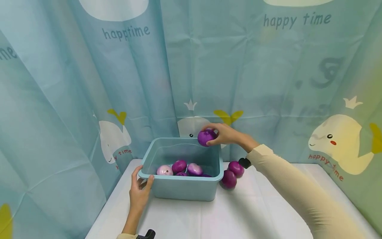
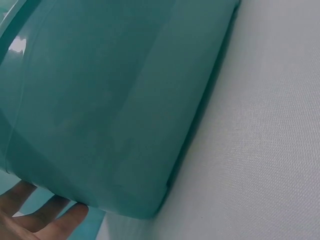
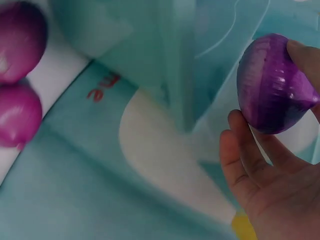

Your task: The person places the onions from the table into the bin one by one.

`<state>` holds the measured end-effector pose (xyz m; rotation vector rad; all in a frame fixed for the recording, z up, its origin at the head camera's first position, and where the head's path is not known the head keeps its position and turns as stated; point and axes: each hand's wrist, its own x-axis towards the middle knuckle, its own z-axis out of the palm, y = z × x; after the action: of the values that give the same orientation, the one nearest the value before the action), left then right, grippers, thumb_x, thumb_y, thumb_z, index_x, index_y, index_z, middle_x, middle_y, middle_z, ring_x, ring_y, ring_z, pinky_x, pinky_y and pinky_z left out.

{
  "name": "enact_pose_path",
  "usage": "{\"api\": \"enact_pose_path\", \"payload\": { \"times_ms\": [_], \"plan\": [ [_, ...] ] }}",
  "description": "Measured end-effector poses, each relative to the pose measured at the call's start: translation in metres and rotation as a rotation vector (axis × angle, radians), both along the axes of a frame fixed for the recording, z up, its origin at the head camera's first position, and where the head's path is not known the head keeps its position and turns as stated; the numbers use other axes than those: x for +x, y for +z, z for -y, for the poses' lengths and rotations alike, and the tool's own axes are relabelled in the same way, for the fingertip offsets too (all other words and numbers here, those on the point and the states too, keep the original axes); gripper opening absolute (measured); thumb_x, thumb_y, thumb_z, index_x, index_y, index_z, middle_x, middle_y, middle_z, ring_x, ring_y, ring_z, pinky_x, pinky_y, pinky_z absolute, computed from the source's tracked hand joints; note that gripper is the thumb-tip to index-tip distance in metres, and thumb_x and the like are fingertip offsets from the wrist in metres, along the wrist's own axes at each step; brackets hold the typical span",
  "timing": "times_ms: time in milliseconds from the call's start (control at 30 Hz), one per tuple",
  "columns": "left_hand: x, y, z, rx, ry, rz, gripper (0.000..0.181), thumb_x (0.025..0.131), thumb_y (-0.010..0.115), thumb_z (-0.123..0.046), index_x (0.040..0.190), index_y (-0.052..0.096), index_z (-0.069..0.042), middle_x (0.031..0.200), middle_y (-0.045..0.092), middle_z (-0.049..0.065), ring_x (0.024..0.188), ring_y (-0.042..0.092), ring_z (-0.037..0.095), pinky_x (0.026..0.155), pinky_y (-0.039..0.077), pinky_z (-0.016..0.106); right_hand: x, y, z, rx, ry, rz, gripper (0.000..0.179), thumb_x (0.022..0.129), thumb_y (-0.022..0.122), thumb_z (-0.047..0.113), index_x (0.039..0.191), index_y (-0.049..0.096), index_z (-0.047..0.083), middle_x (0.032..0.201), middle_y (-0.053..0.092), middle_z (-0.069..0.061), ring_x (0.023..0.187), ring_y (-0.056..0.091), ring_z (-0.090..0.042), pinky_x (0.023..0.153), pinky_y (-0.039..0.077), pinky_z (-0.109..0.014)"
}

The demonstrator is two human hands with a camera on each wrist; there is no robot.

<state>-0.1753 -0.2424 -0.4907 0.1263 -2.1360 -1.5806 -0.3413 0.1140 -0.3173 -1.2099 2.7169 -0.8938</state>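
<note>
A purple onion (image 1: 206, 137) is pinched between the thumb and fingers of my right hand (image 1: 224, 133), above the back right of a light blue plastic bin (image 1: 185, 187). In the right wrist view the onion (image 3: 275, 85) looks glossy, with a pointed tip toward the palm. My left hand (image 1: 139, 192) grips the bin's front left corner, thumb at the front rim and fingers along the left side. In the left wrist view its fingers (image 2: 62, 220) lie against the bin wall (image 2: 110, 105). Several purple and pale onions (image 1: 195, 169) lie inside the bin, partly hidden by the front wall.
Two more purple onions, one nearer (image 1: 229, 179) and one farther (image 1: 236, 168), sit on the white table (image 1: 256, 205) just right of the bin. A blue curtain (image 1: 209, 73) printed with whales hangs close behind the table and along its sides.
</note>
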Motion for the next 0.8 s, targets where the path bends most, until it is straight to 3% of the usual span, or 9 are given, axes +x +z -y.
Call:
{"api": "enact_pose_path", "payload": {
  "times_ms": [100, 300, 467, 667, 800],
  "plan": [
    [-0.001, 0.000, 0.000, -0.001, 0.000, -0.006, 0.065, 0.100, 0.069, -0.023, 0.156, 0.036, -0.025, 0.149, 0.051, 0.023, 0.125, 0.059, 0.042, 0.083, 0.048, 0.016, -0.005, -0.005, 0.017, 0.027, 0.011, -0.003, 0.055, 0.086, 0.085, 0.021, 0.136, 0.062, 0.016, 0.132, 0.062, -0.010, 0.117, 0.058, -0.031, 0.090, 0.057, -0.041],
    [-0.001, 0.000, 0.000, -0.002, 0.000, 0.001, 0.065, 0.100, 0.069, -0.023, 0.156, 0.036, -0.025, 0.148, 0.052, 0.024, 0.122, 0.061, 0.044, 0.083, 0.049, 0.018, -0.010, -0.011, 0.046, 0.114, 0.057, 0.016, 0.052, 0.086, 0.085, 0.024, 0.132, 0.063, 0.015, 0.131, 0.062, -0.010, 0.116, 0.059, -0.031, 0.089, 0.056, -0.038],
    [-0.001, 0.000, 0.001, 0.004, -0.004, -0.005, 0.065, 0.100, 0.069, -0.022, 0.155, 0.036, -0.025, 0.147, 0.053, 0.024, 0.122, 0.061, 0.044, 0.083, 0.049, 0.017, -0.008, -0.016, 0.068, 0.211, 0.034, 0.057, 0.051, 0.086, 0.085, 0.028, 0.131, 0.062, 0.020, 0.130, 0.062, -0.010, 0.117, 0.059, -0.029, 0.092, 0.054, -0.040],
    [-0.001, -0.001, 0.001, -0.003, -0.001, -0.003, 0.065, 0.100, 0.069, -0.022, 0.156, 0.036, -0.026, 0.150, 0.051, 0.021, 0.126, 0.059, 0.041, 0.089, 0.052, 0.028, -0.004, -0.020, 0.086, 0.296, 0.017, 0.133, 0.051, 0.088, 0.083, 0.031, 0.133, 0.060, 0.025, 0.131, 0.059, -0.009, 0.116, 0.057, -0.027, 0.093, 0.053, -0.039],
    [-0.001, -0.001, 0.001, -0.008, 0.003, 0.000, 0.065, 0.100, 0.069, -0.023, 0.156, 0.036, -0.026, 0.151, 0.050, 0.020, 0.126, 0.059, 0.040, 0.089, 0.053, 0.028, -0.004, -0.025, 0.093, 0.306, 0.024, 0.155, 0.050, 0.089, 0.083, 0.029, 0.133, 0.061, 0.026, 0.130, 0.059, -0.008, 0.116, 0.056, -0.026, 0.092, 0.052, -0.039]
  ]
}}
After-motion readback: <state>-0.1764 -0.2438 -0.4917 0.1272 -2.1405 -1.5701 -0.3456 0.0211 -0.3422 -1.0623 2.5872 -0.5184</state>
